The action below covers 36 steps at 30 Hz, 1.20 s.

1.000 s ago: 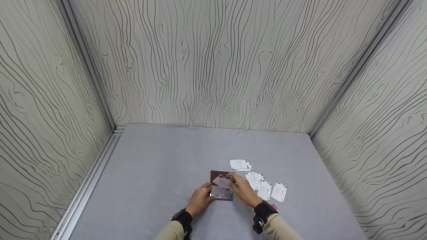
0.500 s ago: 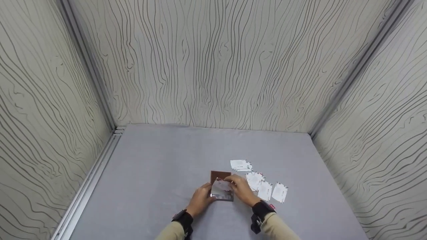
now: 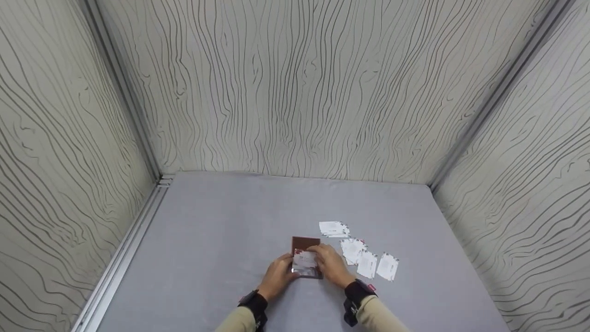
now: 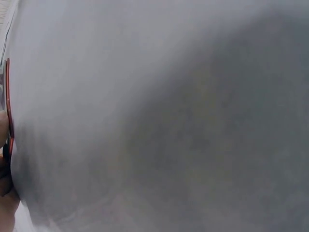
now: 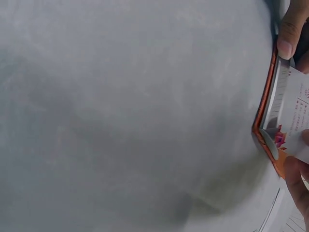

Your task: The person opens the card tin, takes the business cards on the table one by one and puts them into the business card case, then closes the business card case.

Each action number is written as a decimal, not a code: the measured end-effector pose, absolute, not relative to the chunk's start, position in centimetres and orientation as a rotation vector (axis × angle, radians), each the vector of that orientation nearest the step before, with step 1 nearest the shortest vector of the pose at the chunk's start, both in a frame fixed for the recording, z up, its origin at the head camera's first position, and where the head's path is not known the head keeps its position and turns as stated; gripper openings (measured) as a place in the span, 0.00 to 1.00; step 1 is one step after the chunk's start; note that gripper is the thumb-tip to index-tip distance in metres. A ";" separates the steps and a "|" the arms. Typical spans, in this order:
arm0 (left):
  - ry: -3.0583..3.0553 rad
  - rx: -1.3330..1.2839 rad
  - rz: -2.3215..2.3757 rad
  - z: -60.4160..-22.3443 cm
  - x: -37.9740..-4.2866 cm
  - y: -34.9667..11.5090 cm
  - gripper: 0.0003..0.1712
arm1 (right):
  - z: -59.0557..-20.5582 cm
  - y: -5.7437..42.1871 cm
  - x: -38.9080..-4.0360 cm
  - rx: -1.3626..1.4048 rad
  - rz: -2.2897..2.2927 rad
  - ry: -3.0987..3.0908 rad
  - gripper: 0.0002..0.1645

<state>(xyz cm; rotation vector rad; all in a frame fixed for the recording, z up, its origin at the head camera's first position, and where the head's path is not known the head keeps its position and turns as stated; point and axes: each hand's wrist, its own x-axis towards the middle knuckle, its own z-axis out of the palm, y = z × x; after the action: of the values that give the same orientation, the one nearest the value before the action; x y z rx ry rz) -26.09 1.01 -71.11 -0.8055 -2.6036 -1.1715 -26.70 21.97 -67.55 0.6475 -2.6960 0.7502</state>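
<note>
In the head view a business card case [image 3: 306, 243] with a brown flap and a shiny metal inside lies unfolded near the front of the table. My left hand [image 3: 275, 276] grips its left side, thumb at the near corner. My right hand [image 3: 332, 265] pinches a white business card [image 3: 304, 263] with red flower print, which lies over the metal part of the case. The right wrist view shows this card [image 5: 295, 108] inside the case's raised metal edge, with my right fingers [image 5: 295, 181] at its far corner. Only the case's brown rim [image 4: 8, 96] appears in the left wrist view.
Right of the case, several loose white cards [image 3: 367, 264] lie on the grey tablecloth [image 3: 221, 221]. A separate small stack of cards [image 3: 333, 228] lies farther back. Patterned wall panels [image 3: 295, 92] enclose the table at the back and both sides.
My right hand has moved down and slightly left with the card. The card has turned from a slant to nearly square with the case and come down into it. My left hand stays put.
</note>
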 end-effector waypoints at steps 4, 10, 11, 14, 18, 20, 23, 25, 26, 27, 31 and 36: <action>-2.592 -0.816 -1.178 -71.1 -26.1 1.0 0.22 | -67.9 22.0 -26.3 0.644 0.723 -2.693 0.26; -2.584 -0.824 -1.188 -71.0 -26.1 1.1 0.24 | -68.3 22.1 -26.0 0.675 0.728 -2.720 0.29; -2.587 -0.820 -1.187 -71.0 -26.1 1.1 0.24 | -68.4 22.1 -25.9 0.675 0.728 -2.732 0.29; -2.585 -0.815 -1.189 -71.1 -26.0 1.1 0.24 | -68.6 22.1 -25.9 0.644 0.725 -2.775 0.30; -2.557 -0.818 -1.204 -71.1 -26.0 1.1 0.24 | -68.6 22.0 -25.9 0.604 0.715 -2.818 0.25; -2.550 -0.815 -1.198 -71.2 -26.0 1.1 0.24 | -68.7 22.0 -25.9 0.611 0.703 -2.816 0.22; -2.546 -0.817 -1.162 -71.2 -25.9 1.0 0.25 | -68.7 22.0 -25.8 0.641 0.675 -2.788 0.21; -2.544 -0.817 -1.151 -71.2 -25.9 1.0 0.25 | -68.7 22.1 -25.7 0.658 0.663 -2.771 0.20; -2.544 -0.816 -1.154 -71.2 -25.9 1.1 0.25 | -68.8 22.1 -25.7 0.663 0.657 -2.766 0.20; -2.542 -0.818 -1.150 -71.2 -25.9 1.1 0.25 | -68.8 22.1 -25.7 0.663 0.657 -2.767 0.19; -2.540 -0.807 -1.165 -71.3 -25.9 1.1 0.23 | -69.0 22.0 -25.7 0.668 0.659 -2.769 0.15; -2.523 -0.816 -1.188 -71.3 -26.0 1.0 0.22 | -69.0 22.0 -25.7 0.695 0.663 -2.744 0.14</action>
<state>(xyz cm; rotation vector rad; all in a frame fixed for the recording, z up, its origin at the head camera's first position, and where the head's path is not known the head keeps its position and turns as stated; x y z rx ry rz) -25.97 1.04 -71.32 -0.8164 -2.5226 -1.1877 -25.70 21.99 -69.02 0.6950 -2.7441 0.6627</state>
